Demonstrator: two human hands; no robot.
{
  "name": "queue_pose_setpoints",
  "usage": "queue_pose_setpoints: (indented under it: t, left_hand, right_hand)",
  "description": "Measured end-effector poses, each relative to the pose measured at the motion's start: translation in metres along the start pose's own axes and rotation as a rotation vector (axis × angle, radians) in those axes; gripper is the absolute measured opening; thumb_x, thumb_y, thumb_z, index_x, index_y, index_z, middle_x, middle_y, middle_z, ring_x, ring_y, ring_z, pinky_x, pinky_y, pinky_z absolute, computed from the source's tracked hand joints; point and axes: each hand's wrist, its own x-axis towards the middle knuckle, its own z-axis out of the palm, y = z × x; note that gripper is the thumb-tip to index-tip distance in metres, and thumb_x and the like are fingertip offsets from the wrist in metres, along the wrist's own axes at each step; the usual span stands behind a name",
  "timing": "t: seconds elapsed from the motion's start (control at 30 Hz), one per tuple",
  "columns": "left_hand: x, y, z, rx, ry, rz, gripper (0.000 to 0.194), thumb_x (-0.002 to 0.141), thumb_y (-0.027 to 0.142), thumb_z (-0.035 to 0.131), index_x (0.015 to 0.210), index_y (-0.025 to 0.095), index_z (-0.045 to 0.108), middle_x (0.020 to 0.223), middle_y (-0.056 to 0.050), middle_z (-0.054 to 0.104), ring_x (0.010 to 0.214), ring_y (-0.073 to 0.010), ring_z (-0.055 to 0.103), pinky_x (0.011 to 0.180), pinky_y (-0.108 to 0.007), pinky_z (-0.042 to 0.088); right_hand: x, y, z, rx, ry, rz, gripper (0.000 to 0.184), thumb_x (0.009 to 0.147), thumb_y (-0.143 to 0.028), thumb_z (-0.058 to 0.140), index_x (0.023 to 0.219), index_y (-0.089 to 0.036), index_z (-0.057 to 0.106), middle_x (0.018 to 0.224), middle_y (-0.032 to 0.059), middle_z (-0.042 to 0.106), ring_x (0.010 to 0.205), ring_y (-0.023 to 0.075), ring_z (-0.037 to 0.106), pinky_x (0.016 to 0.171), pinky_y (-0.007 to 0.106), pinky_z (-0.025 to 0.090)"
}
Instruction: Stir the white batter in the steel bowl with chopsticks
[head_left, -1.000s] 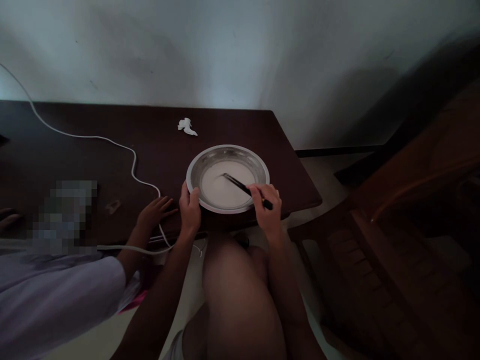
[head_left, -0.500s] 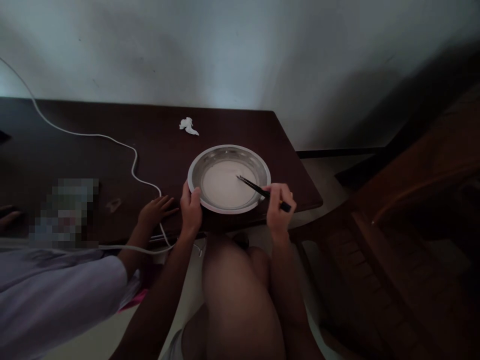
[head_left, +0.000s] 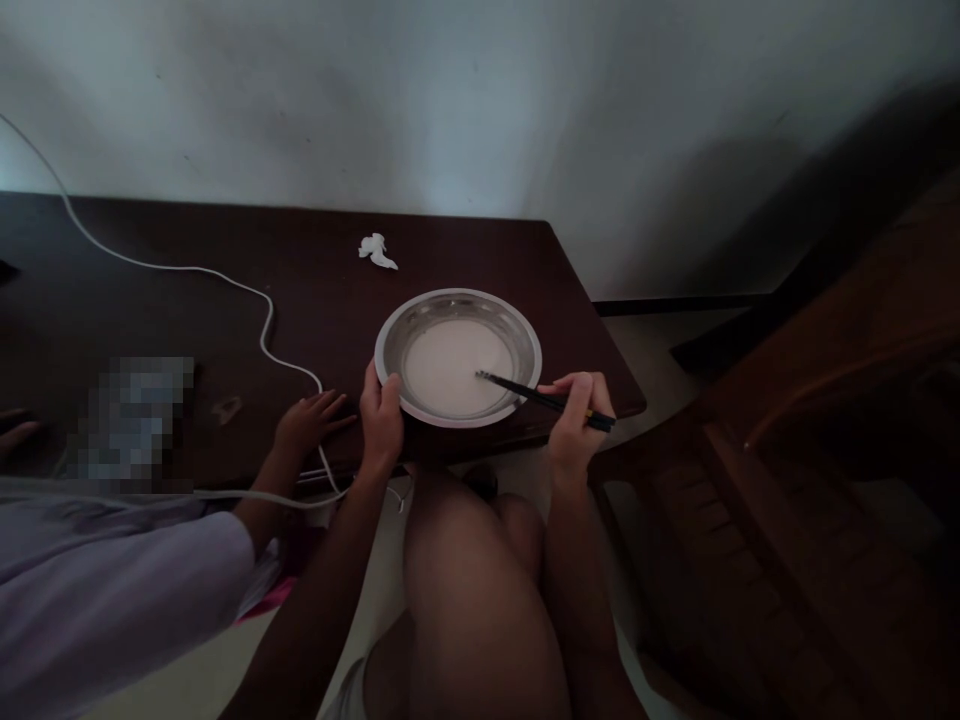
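A round metal basin (head_left: 517, 318) stands on the dark table near its front right corner. Pale whitish liquid or batter (head_left: 450, 365) covers its bottom; I cannot tell which. At the basin's left rim is my left hand (head_left: 382, 415), its thumb over the edge and its fingers closed on the outer side. My right hand (head_left: 579, 425), to the right of the basin, grips a pair of black chopsticks (head_left: 525, 390). Their tips point left into the basin, at the pale contents.
A crumpled white tissue (head_left: 377, 251) lies behind the basin on the table (head_left: 480, 255). Another person's hand (head_left: 309, 425) rests left of mine, beside a white cable (head_left: 266, 325). A blurred-out phone-like object (head_left: 135, 420) is farther left. To the right stands a wooden chair (head_left: 705, 480).
My right hand has moved right and slightly down with the chopsticks, whose tips have shifted toward the near side of the basin. My left hand and the basin stay in place.
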Motion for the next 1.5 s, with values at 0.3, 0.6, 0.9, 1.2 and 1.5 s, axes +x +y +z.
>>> queue_pose_setpoints:
  t: [0.3,0.6,0.9,1.2,1.5]
  left_hand:
    - [0.001,-0.003,-0.001,0.004,0.007,0.009,0.041,0.084,0.042,0.054,0.115,0.018,0.065,0.114,-0.009,0.069,0.11,-0.0254,0.061,0.102,-0.037,0.045]
    - [0.001,-0.005,-0.001,-0.007,0.017,0.01,0.038,0.084,0.038,0.054,0.114,0.018,0.066,0.116,-0.008,0.07,0.113,-0.0258,0.06,0.106,-0.039,0.043]
    - [0.002,-0.003,-0.001,0.028,0.01,0.016,0.042,0.085,0.045,0.054,0.114,0.018,0.064,0.115,-0.009,0.068,0.11,-0.0264,0.06,0.103,-0.04,0.045]
    - [0.001,-0.002,-0.002,0.046,0.006,0.019,0.041,0.087,0.044,0.054,0.117,0.017,0.064,0.116,-0.009,0.068,0.109,-0.0256,0.06,0.101,-0.039,0.046]
    - [0.001,-0.005,-0.003,0.037,-0.01,0.041,0.041,0.088,0.041,0.052,0.121,0.018,0.064,0.118,-0.009,0.068,0.112,-0.0252,0.06,0.104,-0.038,0.045]
  right_hand:
    - [0.0,-0.003,0.01,-0.142,-0.179,-0.087,0.038,0.098,-0.043,0.042,0.076,-0.022,0.065,0.08,0.0009,0.073,0.079,0.0149,0.063,0.08,0.032,0.042]
    - [-0.002,-0.003,0.006,-0.028,-0.256,-0.072,0.041,0.099,-0.044,0.04,0.073,-0.022,0.063,0.076,-0.0002,0.07,0.076,0.0147,0.064,0.075,0.031,0.044]
    - [-0.002,0.002,0.006,-0.008,-0.028,-0.015,0.04,0.1,-0.045,0.037,0.072,-0.023,0.057,0.067,-0.0012,0.066,0.067,0.0145,0.062,0.071,0.03,0.046]
    - [-0.001,0.0,0.005,-0.088,-0.027,-0.031,0.036,0.099,-0.044,0.041,0.078,-0.023,0.062,0.076,0.0001,0.071,0.075,0.0149,0.066,0.077,0.031,0.047]
    - [-0.001,-0.002,0.012,-0.108,-0.207,-0.111,0.034,0.098,-0.042,0.043,0.085,-0.023,0.067,0.086,0.0013,0.076,0.088,0.016,0.07,0.085,0.033,0.044]
